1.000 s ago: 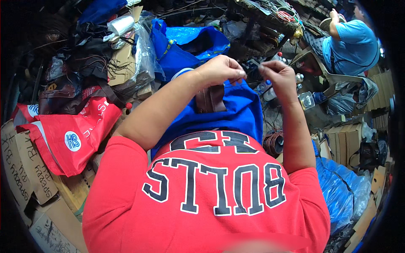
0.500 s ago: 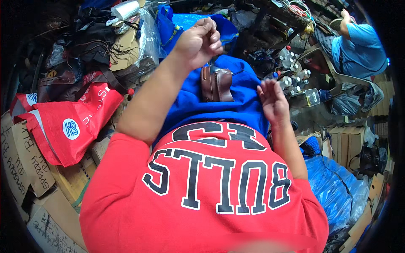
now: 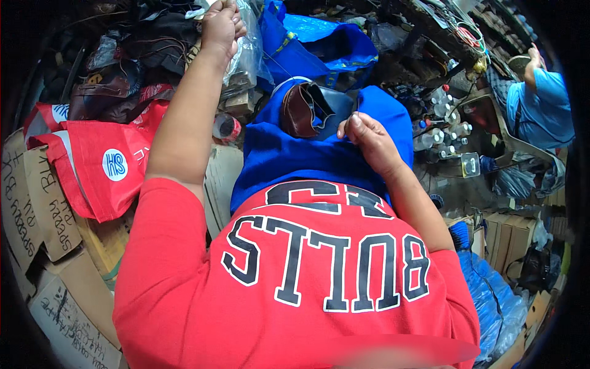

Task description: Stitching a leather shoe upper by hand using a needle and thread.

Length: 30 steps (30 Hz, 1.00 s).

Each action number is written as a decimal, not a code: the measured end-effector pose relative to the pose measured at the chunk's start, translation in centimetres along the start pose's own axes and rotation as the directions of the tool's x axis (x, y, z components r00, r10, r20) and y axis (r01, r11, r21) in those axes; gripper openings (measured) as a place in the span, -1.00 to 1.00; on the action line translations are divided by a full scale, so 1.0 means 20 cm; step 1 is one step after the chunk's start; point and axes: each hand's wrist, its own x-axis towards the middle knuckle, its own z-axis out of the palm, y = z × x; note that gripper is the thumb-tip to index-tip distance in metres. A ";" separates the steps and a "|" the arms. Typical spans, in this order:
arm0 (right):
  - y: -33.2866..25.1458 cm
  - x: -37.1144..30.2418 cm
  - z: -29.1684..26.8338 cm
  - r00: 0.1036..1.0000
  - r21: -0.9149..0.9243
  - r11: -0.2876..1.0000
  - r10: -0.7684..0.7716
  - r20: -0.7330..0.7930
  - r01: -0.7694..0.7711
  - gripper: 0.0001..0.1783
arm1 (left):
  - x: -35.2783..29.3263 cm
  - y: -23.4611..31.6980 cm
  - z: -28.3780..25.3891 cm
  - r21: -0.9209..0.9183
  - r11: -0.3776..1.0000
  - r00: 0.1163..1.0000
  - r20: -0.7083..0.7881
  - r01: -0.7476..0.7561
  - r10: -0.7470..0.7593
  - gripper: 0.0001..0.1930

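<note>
A brown leather piece [image 3: 299, 112], perhaps a shoe upper, lies on the blue cloth [image 3: 270, 154] over my lap. Its opening now faces up and shows a grey-blue inside. Raised far out to the left, my left hand [image 3: 222, 27] is closed, thumb against the fingers; what it grips is too small to make out. A thin line, possibly thread, shows faintly between that hand and the leather. Just right of the leather piece, my right hand [image 3: 372, 140] has its thumb and fingers pinched together, and whatever sits in the pinch cannot be made out.
At left are a red bag [image 3: 101, 166] and cardboard boxes [image 3: 55, 212]. A blue bag [image 3: 332, 52] stands ahead. Plastic bottles [image 3: 442, 111] cluster at right, near a person in a blue shirt [image 3: 541, 111]. Blue plastic wrap [image 3: 485, 295] lies low at right.
My left hand has swung farther out to the left. My right hand went from open to pinched and came in beside the leather piece, which has turned to show its opening.
</note>
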 end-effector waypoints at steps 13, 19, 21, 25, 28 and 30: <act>-0.28 -0.01 -0.12 0.996 0.013 0.996 0.088 -0.027 -0.088 -0.60 | -0.25 0.32 0.05 -0.023 0.996 0.925 0.368 -0.089 0.091 -0.80; -0.67 0.22 -0.01 0.994 -0.567 0.817 -0.109 0.019 0.101 -0.67 | -0.55 0.51 0.60 0.253 0.502 0.418 0.874 -0.827 0.247 -0.88; -0.74 0.20 0.00 0.975 -0.767 0.609 -0.049 0.217 0.202 -0.70 | -0.55 0.48 0.70 0.285 0.515 0.455 0.858 -0.808 0.240 -0.89; -0.73 0.15 0.00 0.949 -0.359 0.923 -0.022 0.315 0.141 -0.77 | -0.46 0.26 0.78 0.131 0.930 0.601 0.792 -0.343 0.110 -0.78; -0.73 0.09 -0.11 0.993 -0.375 0.926 0.082 0.090 -0.043 -0.76 | -0.45 0.03 0.78 0.207 0.975 0.674 0.710 0.077 -0.204 -0.61; -0.71 0.05 -0.19 0.999 -0.335 0.941 0.028 -0.025 -0.035 -0.74 | -0.51 -0.10 0.73 0.376 0.921 0.575 0.734 0.098 -0.361 -0.50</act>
